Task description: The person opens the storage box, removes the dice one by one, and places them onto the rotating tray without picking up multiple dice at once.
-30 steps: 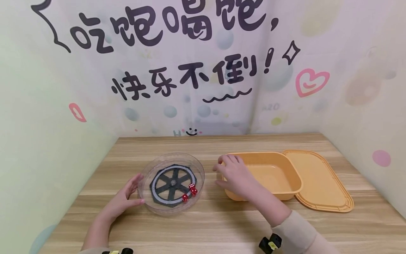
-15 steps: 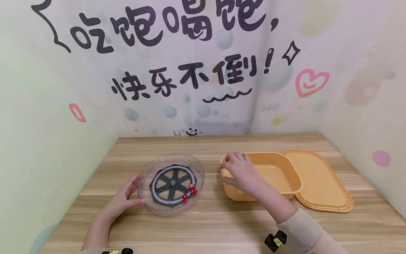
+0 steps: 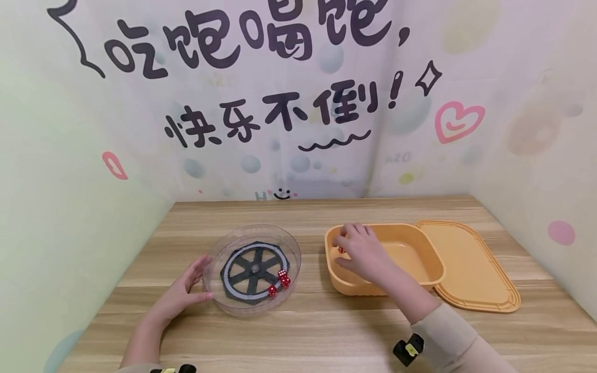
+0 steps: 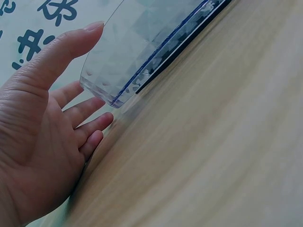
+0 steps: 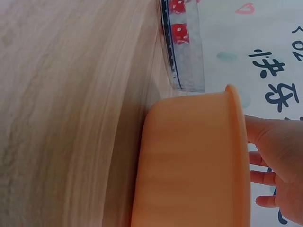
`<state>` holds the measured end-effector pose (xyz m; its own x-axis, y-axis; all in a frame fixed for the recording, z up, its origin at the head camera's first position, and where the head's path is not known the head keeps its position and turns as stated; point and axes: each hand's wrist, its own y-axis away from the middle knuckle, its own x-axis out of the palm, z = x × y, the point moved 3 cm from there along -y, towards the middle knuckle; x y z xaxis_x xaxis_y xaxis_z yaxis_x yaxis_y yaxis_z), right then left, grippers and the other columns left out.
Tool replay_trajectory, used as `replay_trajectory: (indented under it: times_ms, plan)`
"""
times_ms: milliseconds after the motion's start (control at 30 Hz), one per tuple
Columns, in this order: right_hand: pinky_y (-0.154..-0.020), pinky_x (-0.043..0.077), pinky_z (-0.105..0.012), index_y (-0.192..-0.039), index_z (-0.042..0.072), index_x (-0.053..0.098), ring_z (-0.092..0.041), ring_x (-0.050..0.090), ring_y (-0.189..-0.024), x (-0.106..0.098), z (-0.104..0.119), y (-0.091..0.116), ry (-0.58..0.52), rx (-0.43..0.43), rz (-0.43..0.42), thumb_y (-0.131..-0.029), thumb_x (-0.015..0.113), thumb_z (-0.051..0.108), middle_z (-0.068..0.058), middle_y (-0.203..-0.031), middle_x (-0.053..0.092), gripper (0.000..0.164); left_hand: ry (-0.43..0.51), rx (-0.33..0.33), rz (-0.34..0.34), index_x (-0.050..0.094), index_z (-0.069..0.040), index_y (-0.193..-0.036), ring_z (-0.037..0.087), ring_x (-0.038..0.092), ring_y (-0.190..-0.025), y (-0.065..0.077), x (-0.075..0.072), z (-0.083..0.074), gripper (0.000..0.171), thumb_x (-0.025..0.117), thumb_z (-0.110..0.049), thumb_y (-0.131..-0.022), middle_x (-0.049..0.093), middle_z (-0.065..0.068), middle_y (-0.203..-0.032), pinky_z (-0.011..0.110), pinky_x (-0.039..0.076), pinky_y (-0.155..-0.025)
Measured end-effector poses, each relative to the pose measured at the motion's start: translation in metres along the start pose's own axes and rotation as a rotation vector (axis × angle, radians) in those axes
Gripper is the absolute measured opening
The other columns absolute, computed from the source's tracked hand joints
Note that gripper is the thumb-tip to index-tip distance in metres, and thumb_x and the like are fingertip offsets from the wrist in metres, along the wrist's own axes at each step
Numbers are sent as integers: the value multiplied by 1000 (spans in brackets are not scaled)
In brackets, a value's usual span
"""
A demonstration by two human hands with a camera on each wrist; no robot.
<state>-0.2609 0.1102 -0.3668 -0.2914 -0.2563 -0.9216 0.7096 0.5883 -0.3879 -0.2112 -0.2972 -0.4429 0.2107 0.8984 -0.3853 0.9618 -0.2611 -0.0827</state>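
In the head view my left hand (image 3: 186,284) rests at the left side of a round clear plastic dish (image 3: 212,300), fingers and thumb spread along its wall. Inside lies a dark spoked wheel-like piece (image 3: 254,269) with a pale ring. Three red dice (image 3: 282,274) sit at the dish's right side. My right hand (image 3: 361,254) hangs over the left end of an orange box (image 3: 354,288), its thumb and fingers apart. Another red die (image 3: 342,250) shows below those fingertips. The right wrist view has this hand beyond the box's rim (image 5: 239,142).
A flat orange lid (image 3: 475,269) lies on the wooden table (image 3: 298,331) against the box's right side. Behind the table hangs a printed curtain (image 3: 280,166) with large black lettering. Pale walls close in both sides.
My right hand has moved right, from the box's left rim to over its inside, and its fingers have loosened. A red die has come into view under them. The left hand stays put.
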Motion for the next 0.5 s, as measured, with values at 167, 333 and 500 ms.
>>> replay_trajectory:
  times_ms: [167,333,500]
  plan:
    - [-87,38,-50,-94,14,68,-31,47,-98,7,-8,1,-2,13,16,-74,83,25,-5,-99,52,27,16,22,-5,14,2,-151,44,13,-138,0,0,-1,92,73,-5,-80,19,27,-153,14,23,-103]
    - [-87,39,-51,-93,14,69,-32,48,-97,13,-15,0,19,27,24,-75,82,24,-6,-99,53,25,30,31,-5,14,2,-150,44,12,-139,1,1,-1,92,73,-4,-80,19,27,-153,2,22,-93]
    - [-85,40,-52,-96,13,70,-32,49,-95,17,-20,0,49,36,25,-76,80,22,-7,-97,53,24,25,26,-7,14,2,-151,43,12,-139,1,1,-2,92,73,-5,-80,19,26,-153,3,22,-94]
